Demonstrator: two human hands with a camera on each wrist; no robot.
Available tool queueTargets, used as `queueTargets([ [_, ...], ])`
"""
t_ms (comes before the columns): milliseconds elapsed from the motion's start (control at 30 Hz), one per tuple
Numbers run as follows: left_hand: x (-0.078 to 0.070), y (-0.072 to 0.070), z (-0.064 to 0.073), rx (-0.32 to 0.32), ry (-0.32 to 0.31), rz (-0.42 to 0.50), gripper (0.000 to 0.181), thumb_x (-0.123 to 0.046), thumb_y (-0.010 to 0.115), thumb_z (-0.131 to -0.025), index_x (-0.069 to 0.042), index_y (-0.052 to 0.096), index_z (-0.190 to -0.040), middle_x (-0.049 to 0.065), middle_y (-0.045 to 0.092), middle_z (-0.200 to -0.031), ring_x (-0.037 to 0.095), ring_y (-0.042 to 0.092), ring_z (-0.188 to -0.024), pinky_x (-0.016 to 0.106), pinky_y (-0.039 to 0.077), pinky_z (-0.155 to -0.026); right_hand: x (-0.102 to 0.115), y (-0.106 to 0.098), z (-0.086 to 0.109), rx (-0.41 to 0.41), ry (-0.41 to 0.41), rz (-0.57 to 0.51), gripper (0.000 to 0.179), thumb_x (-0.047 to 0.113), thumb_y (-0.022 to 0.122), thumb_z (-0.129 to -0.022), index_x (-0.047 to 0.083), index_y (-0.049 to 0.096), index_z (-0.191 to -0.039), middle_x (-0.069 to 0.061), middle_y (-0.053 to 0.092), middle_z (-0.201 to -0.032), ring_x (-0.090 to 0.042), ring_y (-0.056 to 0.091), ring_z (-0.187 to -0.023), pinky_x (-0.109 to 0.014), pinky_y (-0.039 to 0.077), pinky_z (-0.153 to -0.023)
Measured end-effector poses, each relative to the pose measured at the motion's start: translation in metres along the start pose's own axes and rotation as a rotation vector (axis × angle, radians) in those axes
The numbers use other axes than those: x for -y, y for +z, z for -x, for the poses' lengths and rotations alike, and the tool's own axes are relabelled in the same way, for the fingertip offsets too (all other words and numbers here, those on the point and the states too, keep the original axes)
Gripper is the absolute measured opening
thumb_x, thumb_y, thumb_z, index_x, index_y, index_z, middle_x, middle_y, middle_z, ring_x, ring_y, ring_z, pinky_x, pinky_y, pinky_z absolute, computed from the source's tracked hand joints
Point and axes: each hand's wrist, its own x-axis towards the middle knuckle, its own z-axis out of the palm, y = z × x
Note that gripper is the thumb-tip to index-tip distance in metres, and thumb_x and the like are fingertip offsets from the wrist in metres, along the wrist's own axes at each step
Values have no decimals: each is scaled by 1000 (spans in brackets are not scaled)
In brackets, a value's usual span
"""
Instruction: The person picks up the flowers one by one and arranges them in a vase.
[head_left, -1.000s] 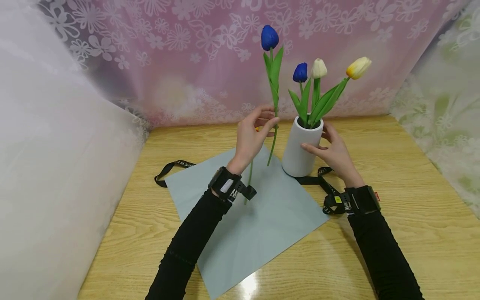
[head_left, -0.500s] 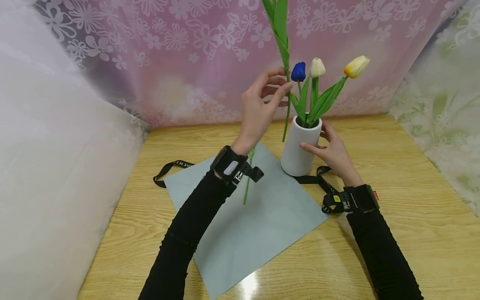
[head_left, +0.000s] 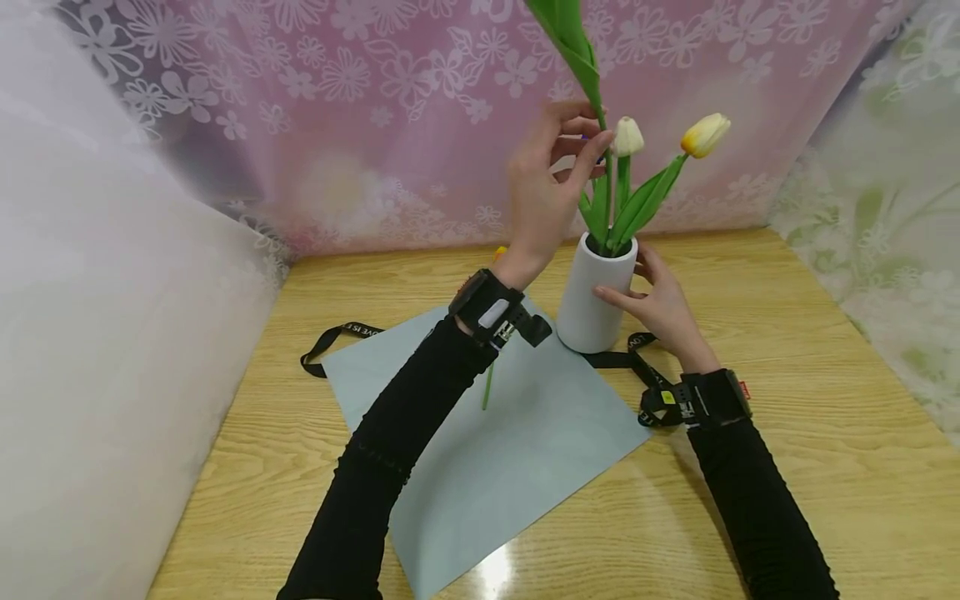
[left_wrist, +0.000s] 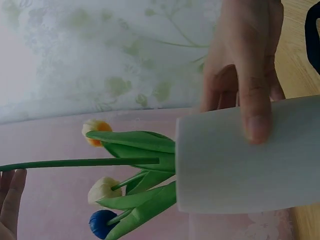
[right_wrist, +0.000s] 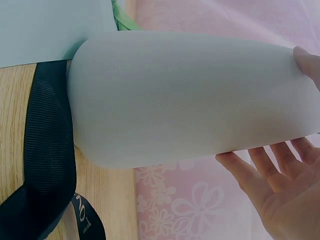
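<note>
My left hand (head_left: 551, 183) pinches the green stem (left_wrist: 90, 163) of an artificial tulip above the vase. That tulip's leaves (head_left: 566, 37) reach the top edge of the head view, and its bloom is out of frame. In the left wrist view the stem's lower end is just short of the vase's rim, in front of the leaves. With thumb and fingers around it, my right hand (head_left: 663, 308) holds the white vase (head_left: 588, 312), which stands upright. A white tulip (head_left: 627, 137), a yellow tulip (head_left: 705, 136) and a blue tulip (left_wrist: 102, 224) stand in it.
Grey-blue wrapping paper (head_left: 525, 450) lies on the wooden table (head_left: 810, 467). Another tulip's stem (head_left: 488, 387) rests on the paper, partly hidden by my left arm. Black lettered ribbon (head_left: 322, 350) shows left of the paper and beside the vase. A floral curtain (head_left: 375, 167) hangs behind.
My left hand has risen and moved right, bringing the tulip from beside the vase to above its mouth. The bloom has left the view. My right hand stays on the vase.
</note>
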Motion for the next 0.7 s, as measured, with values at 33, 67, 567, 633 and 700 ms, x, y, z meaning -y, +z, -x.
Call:
queueTargets([
  [33,2,2,2,9,-6,-3,26,-3,66,-98,8,57,-119,20,65,-101,28,72,-87,26,61,-74,0,0,0,0,-1,0,87,30,79,-90,24,28,-160,-8,36,-158,-34,37,-141,-64,41,-109],
  [67,5,4,4,23,-20,-15,25,-4,66,-98,7,57,-119,20,66,-101,29,72,-87,25,61,-74,0,0,0,0,0,0,87,30,79,-90,25,28,-160,-7,36,-158,-34,37,-141,-64,41,-109],
  [567,32,24,41,354,-187,-304,26,-14,65,-101,1,57,-121,12,68,-104,17,71,-94,12,52,-87,-3,0,0,15,-15,-25,82,27,77,-93,32,29,-159,-5,36,-158,-34,35,-142,-65,41,-108],
  [633,31,25,44,408,-214,-318,26,-14,66,-100,0,57,-121,12,68,-105,17,72,-94,11,52,-86,-3,0,0,17,-16,-31,81,26,76,-93,33,29,-159,-4,36,-158,-33,35,-142,-64,42,-107],
  [700,31,26,47,466,-242,-341,27,-14,65,-101,-1,57,-123,11,68,-108,16,71,-95,11,51,-85,-2,-1,1,18,-14,-36,81,26,76,-94,33,29,-159,-4,35,-158,-32,35,-142,-63,42,-107],
])
